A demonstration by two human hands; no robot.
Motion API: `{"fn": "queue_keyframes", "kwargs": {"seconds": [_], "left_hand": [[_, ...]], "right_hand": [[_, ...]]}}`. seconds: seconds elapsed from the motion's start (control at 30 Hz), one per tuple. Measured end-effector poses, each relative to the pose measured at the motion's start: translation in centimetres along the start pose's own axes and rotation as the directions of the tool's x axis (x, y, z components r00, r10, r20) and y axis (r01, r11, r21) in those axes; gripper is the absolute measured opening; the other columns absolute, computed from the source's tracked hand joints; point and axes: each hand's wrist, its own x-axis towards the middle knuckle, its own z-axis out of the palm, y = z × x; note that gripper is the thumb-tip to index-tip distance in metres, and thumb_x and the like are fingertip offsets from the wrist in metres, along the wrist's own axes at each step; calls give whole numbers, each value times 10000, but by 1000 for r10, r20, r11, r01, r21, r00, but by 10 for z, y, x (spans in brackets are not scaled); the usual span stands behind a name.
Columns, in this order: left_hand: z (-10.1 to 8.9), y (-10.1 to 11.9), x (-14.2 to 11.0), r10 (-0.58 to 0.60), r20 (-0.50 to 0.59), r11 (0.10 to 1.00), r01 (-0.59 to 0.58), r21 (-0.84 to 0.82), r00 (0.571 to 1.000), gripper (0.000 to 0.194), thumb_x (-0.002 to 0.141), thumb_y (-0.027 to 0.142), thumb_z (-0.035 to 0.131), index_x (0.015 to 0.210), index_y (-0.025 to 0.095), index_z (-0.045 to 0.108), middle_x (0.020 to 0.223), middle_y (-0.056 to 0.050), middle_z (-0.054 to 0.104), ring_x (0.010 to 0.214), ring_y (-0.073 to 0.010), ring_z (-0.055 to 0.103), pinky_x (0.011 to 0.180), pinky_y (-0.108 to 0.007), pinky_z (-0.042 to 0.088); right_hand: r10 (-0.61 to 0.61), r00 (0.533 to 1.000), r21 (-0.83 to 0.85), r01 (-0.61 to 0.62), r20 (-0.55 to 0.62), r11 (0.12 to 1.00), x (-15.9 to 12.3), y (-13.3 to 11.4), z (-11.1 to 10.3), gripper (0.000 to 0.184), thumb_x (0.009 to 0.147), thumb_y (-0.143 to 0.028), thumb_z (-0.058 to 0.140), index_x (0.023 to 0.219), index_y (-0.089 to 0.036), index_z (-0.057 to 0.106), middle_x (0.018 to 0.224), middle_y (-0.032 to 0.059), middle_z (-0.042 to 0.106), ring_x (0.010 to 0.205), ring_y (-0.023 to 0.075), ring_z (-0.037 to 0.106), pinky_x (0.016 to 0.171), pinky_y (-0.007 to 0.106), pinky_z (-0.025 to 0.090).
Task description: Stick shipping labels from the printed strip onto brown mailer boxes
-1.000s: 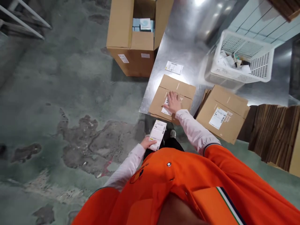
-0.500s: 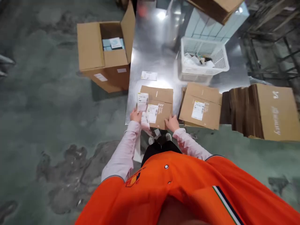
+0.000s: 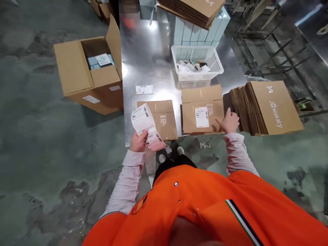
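My left hand (image 3: 138,141) is closed on a strip of printed shipping labels (image 3: 146,126), held up over the front left corner of a steel table (image 3: 146,61). Just behind the labels lies a flat brown carton (image 3: 164,118). My right hand (image 3: 230,121) reaches to the right edge of a second flat carton (image 3: 202,108) that bears a white label; its fingers are partly bent beside that carton and a stack of folded cartons (image 3: 263,106). I cannot see whether it grips anything.
A white plastic basket (image 3: 196,62) with small items stands behind the cartons. A loose label (image 3: 144,89) lies on the table. An open cardboard box (image 3: 89,75) with pale blue packs sits on the floor at left. Pale blue boxes (image 3: 197,30) are stacked at the table's back.
My left hand lifted the label strip off the left carton towards me. My right hand moved from the left carton's front edge across to the right side of the labelled carton.
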Motion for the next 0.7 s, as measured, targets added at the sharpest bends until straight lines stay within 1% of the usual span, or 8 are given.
{"fn": "queue_keyframes", "kwargs": {"seconds": [0.07,0.1,0.17,0.2,0.3,0.4,0.57,0.7], "left_hand": [[3,-8,-15,-29,85,999,27,16,996,659,443,471,887,986,153,691,937,-88,732,914,-272,688,813,-370,571],[4,-11,-22,-53,143,998,48,38,988,658,454,478,883,993,152,695,940,-90,732,878,-258,691,787,-364,573],[5,-13,-34,-148,283,984,111,141,948,604,484,484,872,953,138,714,866,-90,733,766,-235,687,706,-352,572],[4,-12,-38,-200,347,969,133,208,916,564,494,474,871,914,128,725,810,-86,729,713,-224,677,669,-344,565],[-4,-6,-39,-189,384,966,100,238,904,494,503,408,877,883,123,740,823,-77,733,741,-210,670,702,-319,545],[-16,-7,-33,-63,185,997,52,62,981,482,485,414,875,843,125,730,855,-68,734,759,-188,660,734,-297,524],[-26,-36,-30,-61,48,995,57,83,997,412,499,448,852,672,118,676,649,-14,666,600,-116,569,633,-245,465],[-22,-61,-30,29,-196,986,4,168,980,441,626,463,779,501,153,492,480,46,482,520,-86,473,536,-210,381]], "right_hand": [[-68,975,85,51,211,995,-23,-30,19,841,585,-528,794,1248,-59,571,1235,252,559,1161,367,502,986,536,411],[-145,905,239,50,399,970,-42,-50,36,821,578,-549,792,1227,-88,589,1190,216,600,1105,332,548,956,504,449],[-371,642,550,-95,671,830,-85,-87,75,813,552,-567,804,1228,-167,594,1169,133,646,1047,271,601,922,435,498],[-424,612,641,-183,667,745,-107,-102,92,753,583,-585,782,1194,-180,611,1146,108,665,1033,253,615,926,419,502],[-391,660,711,-321,642,625,-158,-127,127,558,681,-606,711,1020,-165,671,1034,86,713,950,234,652,905,411,515],[-405,567,636,-298,718,712,-173,-134,139,536,639,-577,755,948,-144,697,972,95,732,882,237,668,847,402,534],[-476,569,557,37,671,830,-152,-149,143,405,700,-457,737,964,-150,734,918,80,742,814,212,669,737,319,519],[-516,544,413,311,662,856,-144,-160,148,260,775,-391,680,859,-161,766,734,52,719,665,182,634,633,291,473]]}}
